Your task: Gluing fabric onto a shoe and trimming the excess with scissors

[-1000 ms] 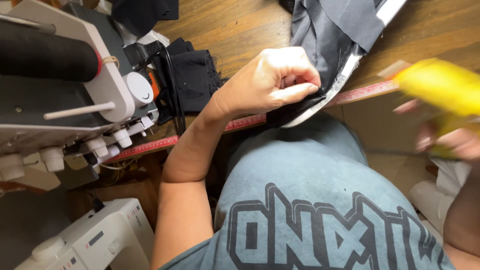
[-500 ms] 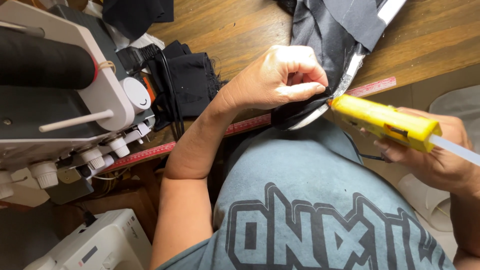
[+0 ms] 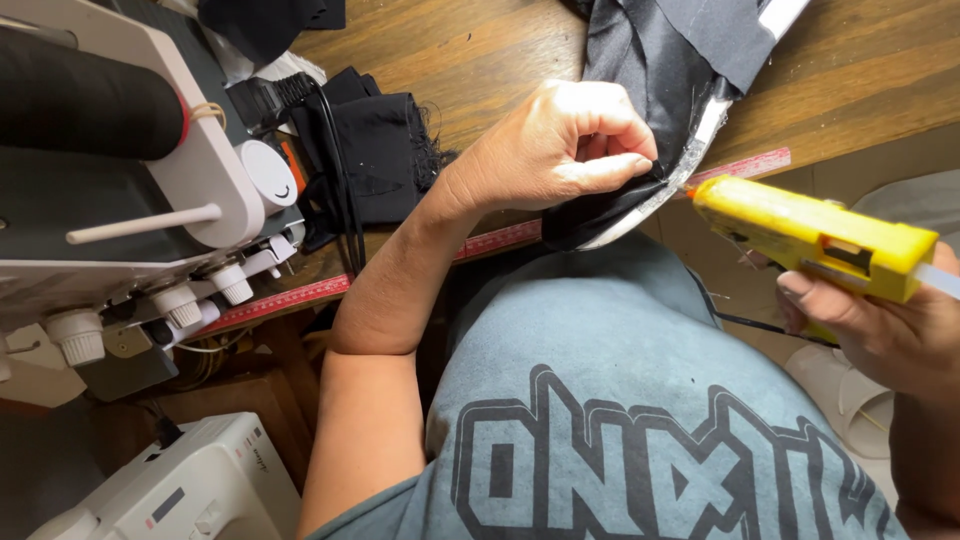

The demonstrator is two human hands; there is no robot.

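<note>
While left fingers (image 3: pixel 600 150) pinch black fabric (image 3: pixel 650 70), the right-hand-gripped glue gun (image 3: pixel 810 235) has lifted slightly.

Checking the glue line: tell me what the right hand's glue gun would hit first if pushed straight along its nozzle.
Probably the white edge of the dark fabric pinched by the left hand; the glue gun in the right hand points there, depth unclear.

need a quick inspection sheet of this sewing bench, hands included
surface: wooden table, red ruler strip along its edge
job's things: black fabric with white trim; yellow glue gun, nozzle at the trim
clutter: folded black cloth
grips: left hand pinches the fabric; right hand holds the glue gun
cables: black cord beside the cloth
surroundings: serger with black thread cone; white sewing machine below
</note>
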